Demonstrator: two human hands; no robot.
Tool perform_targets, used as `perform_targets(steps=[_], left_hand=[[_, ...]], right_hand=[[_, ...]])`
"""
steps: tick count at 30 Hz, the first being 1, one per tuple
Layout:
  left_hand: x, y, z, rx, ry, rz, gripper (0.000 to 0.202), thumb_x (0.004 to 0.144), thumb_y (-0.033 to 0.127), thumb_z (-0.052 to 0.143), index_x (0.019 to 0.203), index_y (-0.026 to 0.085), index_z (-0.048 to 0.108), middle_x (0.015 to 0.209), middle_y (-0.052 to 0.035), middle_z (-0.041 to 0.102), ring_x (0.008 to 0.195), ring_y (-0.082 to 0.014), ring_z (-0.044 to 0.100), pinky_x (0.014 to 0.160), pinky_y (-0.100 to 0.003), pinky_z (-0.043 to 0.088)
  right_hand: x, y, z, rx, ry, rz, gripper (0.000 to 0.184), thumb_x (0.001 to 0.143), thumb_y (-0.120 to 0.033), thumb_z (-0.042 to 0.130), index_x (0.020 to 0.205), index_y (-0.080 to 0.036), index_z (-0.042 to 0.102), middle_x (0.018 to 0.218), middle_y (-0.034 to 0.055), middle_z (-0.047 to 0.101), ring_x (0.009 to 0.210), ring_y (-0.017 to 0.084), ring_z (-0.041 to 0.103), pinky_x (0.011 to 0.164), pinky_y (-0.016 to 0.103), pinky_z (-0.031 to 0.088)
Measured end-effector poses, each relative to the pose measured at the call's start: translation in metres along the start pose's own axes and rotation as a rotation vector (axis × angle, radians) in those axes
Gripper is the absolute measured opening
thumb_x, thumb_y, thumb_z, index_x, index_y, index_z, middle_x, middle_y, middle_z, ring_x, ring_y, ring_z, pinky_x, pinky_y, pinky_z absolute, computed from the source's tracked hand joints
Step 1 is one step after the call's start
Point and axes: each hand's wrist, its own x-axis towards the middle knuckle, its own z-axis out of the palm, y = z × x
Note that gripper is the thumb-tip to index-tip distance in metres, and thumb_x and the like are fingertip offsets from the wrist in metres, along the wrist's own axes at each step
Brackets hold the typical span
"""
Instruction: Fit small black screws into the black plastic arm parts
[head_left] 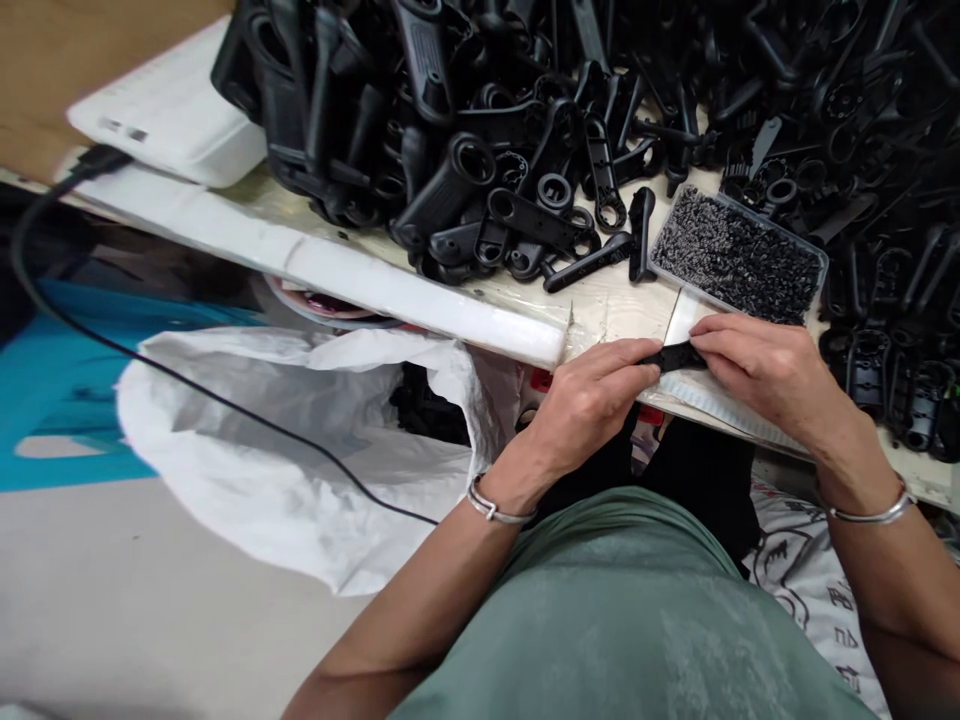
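Observation:
Near the table's front edge, a slim black plastic handle part (676,357) is held between my two hands. My left hand (592,400) is closed on its left end, thumb and fingers pinching it. Closed at the other end is my right hand (772,375), its fingertips on the part and hiding some of it. Just beyond the right hand lies a clear plastic box (664,268) filled with many tiny dark pieces. A big heap of black plastic handle parts (457,180) covers the table behind the hands.
More black parts (870,370) lie to the right. A white box-shaped device (172,110) sits at the left with a black cable (225,400) hanging from it. White foam (360,275) lines the table edge. Below, an open white sack (300,500) holds some black pieces.

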Motion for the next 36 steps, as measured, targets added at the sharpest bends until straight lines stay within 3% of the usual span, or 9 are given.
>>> perform_targets(steps=[7,17,26,36], left_hand=[[0.001,0.001,-0.001,0.009,-0.014,0.003,0.013,0.088,0.004,0.061,0.093,0.014,0.068,0.111,-0.0108,0.075,0.101,-0.0166,0.073,0.09,-0.027,0.061],[0.001,0.002,0.0,0.042,-0.014,-0.011,0.013,0.091,0.006,0.059,0.093,0.015,0.068,0.112,-0.0084,0.074,0.101,-0.0154,0.073,0.09,-0.027,0.061],[0.003,0.002,0.001,0.063,0.011,0.019,0.011,0.089,0.004,0.061,0.091,0.013,0.067,0.107,-0.0102,0.075,0.097,-0.0164,0.073,0.087,-0.026,0.061],[0.001,0.004,0.004,0.066,0.028,0.001,0.011,0.089,0.005,0.061,0.091,0.014,0.067,0.107,-0.0092,0.075,0.097,-0.0159,0.073,0.087,-0.025,0.061]], right_hand=[[-0.006,0.005,-0.002,0.126,0.071,0.054,0.021,0.097,-0.02,0.052,0.101,-0.022,0.073,0.11,0.0055,0.074,0.098,0.019,0.072,0.089,0.034,0.06],[-0.002,0.002,-0.003,0.155,0.039,0.05,0.021,0.097,-0.021,0.053,0.102,-0.024,0.073,0.107,0.0044,0.074,0.096,0.019,0.071,0.087,0.034,0.06],[-0.01,-0.013,-0.005,0.16,0.078,0.105,0.015,0.093,-0.016,0.056,0.092,-0.018,0.072,0.113,0.0098,0.072,0.1,0.022,0.071,0.089,0.037,0.059],[-0.003,-0.013,-0.002,0.228,0.056,0.199,0.015,0.085,-0.011,0.058,0.077,-0.019,0.068,0.106,0.007,0.071,0.092,0.019,0.07,0.082,0.032,0.058]])
